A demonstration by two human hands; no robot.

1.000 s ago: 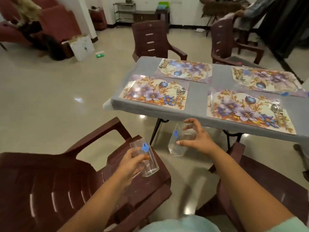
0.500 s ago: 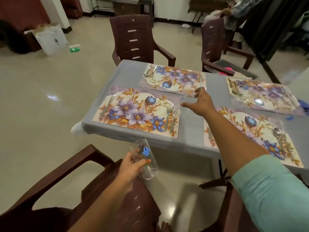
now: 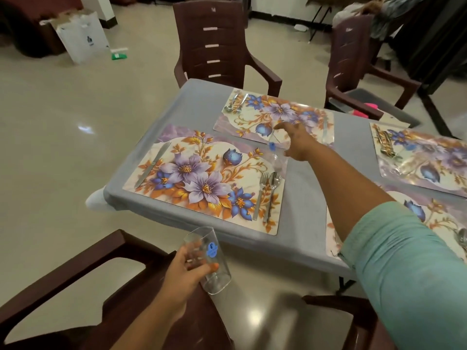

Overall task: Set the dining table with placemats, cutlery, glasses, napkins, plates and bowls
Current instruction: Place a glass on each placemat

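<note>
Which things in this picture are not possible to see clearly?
Head view only:
- Glass under the right hand: transparent and blurred, so whether it stands on the table cannot be told.
- Near right placemat: mostly hidden by the sleeve.
- Far right placemat: blurred, cut by the edge.
</note>
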